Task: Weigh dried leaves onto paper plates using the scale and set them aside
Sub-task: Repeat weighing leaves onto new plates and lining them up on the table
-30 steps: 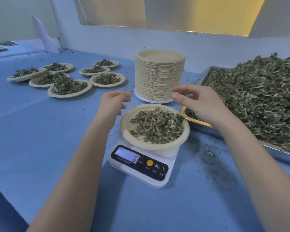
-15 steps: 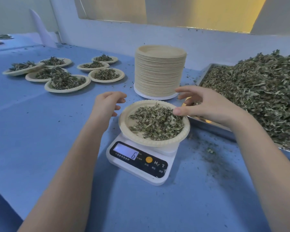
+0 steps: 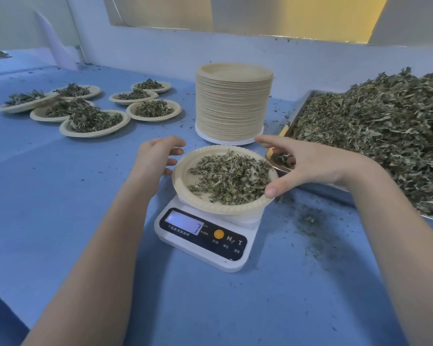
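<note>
A paper plate [image 3: 185, 188] heaped with dried leaves [image 3: 231, 176] sits on the white digital scale [image 3: 203, 236], whose display shows 7. My left hand [image 3: 158, 156] hovers at the plate's left rim with its fingers loosely curled and its fingertips right beside the edge. My right hand [image 3: 310, 163] spans the plate's right side: the thumb rests on the near right rim and the index finger stretches over the far rim. Neither hand holds leaves that I can see.
A tall stack of unused paper plates [image 3: 233, 103] stands just behind the scale. A metal tray [image 3: 298, 113] piled high with loose dried leaves [image 3: 385, 136] fills the right. Several filled plates [image 3: 95, 121] lie at the far left. Leaf crumbs dot the blue tabletop [image 3: 310, 218].
My right hand has spread and its thumb has come down onto the plate's near right rim. The left hand has edged closer to the left rim. The display went from 6 to 7.
</note>
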